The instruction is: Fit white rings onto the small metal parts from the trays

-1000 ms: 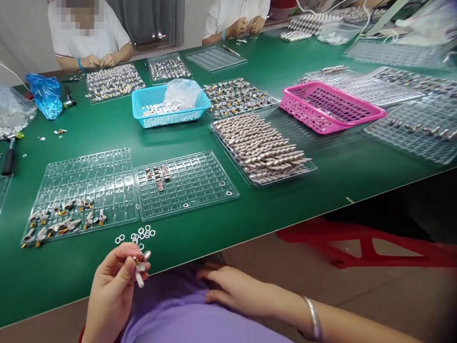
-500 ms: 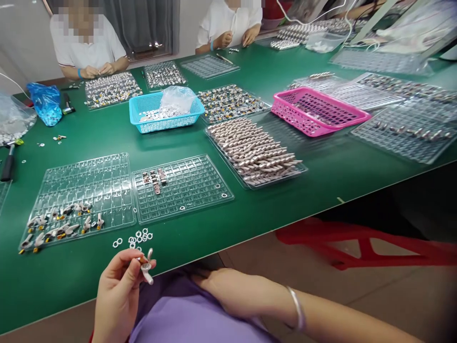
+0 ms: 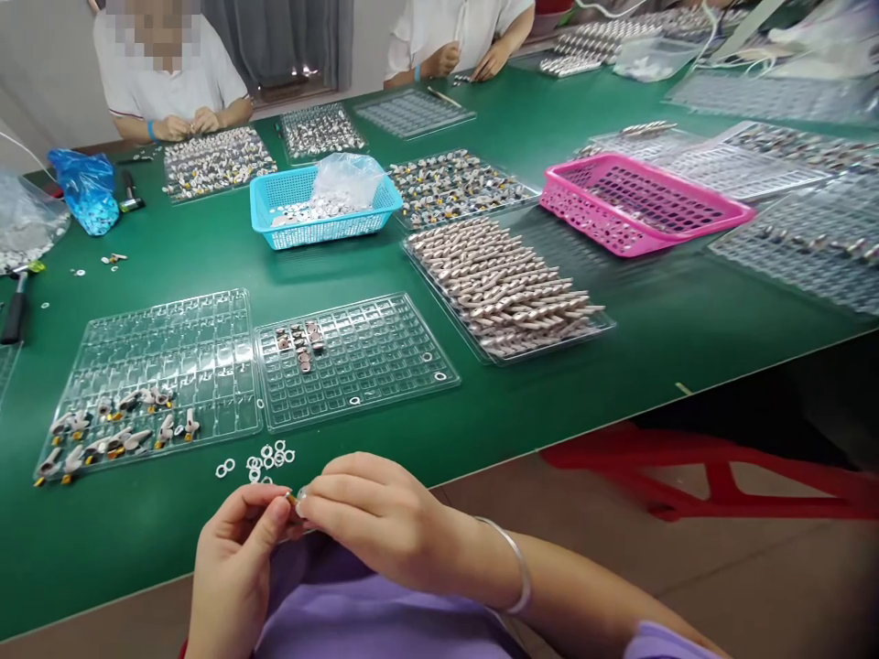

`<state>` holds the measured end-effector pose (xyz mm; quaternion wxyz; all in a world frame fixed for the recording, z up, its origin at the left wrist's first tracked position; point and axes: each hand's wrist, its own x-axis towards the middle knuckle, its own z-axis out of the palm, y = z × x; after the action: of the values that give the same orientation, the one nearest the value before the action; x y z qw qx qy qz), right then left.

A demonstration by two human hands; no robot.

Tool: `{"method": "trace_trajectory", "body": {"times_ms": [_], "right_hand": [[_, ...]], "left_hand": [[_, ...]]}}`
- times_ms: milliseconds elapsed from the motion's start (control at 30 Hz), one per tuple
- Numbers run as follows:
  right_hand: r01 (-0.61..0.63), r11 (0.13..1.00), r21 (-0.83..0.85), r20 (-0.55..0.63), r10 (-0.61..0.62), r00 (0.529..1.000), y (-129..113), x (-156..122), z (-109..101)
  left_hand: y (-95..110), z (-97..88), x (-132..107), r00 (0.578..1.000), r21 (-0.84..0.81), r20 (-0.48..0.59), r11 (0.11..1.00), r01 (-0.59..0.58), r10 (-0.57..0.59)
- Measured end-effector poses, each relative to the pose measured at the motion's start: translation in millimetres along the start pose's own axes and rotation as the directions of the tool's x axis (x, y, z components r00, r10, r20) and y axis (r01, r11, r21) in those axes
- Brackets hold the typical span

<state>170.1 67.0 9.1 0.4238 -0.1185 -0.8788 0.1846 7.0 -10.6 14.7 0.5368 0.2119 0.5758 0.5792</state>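
I see the left hand (image 3: 233, 558) and the right hand (image 3: 374, 517) meeting fingertip to fingertip just above the near edge of the green table (image 3: 412, 448). Both are pinched on one small part (image 3: 294, 497) (mostly hidden by the fingers; only a metal glint shows). Just beyond it, loose white rings (image 3: 265, 456) lie on the table. Past those sit the left tray (image 3: 171, 348), with small pieces in its near rows, and the middle tray (image 3: 371, 352), with a brown cluster at its far left.
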Motion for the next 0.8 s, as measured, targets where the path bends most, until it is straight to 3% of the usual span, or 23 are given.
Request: {"method": "trace_trajectory", "body": {"times_ms": [133,200,300,400,467,633,800], "right_hand": [[-0.169,0.969,0.179,-0.030,0.177,0.984,-2,-6,1],[-0.277,0.895,0.350,-0.038,0.309,0.950,-2,-10,3],[-0.440,0.682,0.584,0.008,0.537,0.844,-2,-15,6],[-0.513,0.461,0.724,0.092,0.673,0.734,-3,-18,8],[-0.519,0.341,0.784,0.147,0.710,0.689,-5,-19,11],[-0.465,0.043,0.884,0.297,0.717,0.631,-7,-21,18],[-0.458,-0.075,0.886,0.372,0.703,0.606,-9,-23,21]], "left_hand": [[-1,-2.7,2,0.999,0.080,0.032,0.996,-0.027,0.024],[-1,-4.4,4,0.998,0.101,0.041,0.994,-0.047,0.043],[-1,-8.1,5,0.995,0.157,0.073,0.985,-0.073,0.062],[-3,-11.2,5,0.985,0.255,0.148,0.958,-0.128,0.092],[-4,-11.3,3,0.974,0.311,0.179,0.931,-0.192,0.141],[-3,-7.3,0,0.949,0.404,0.210,0.863,-0.303,0.235],[-1,-8.2,2,0.947,0.470,0.210,0.823,-0.317,0.245]]}}
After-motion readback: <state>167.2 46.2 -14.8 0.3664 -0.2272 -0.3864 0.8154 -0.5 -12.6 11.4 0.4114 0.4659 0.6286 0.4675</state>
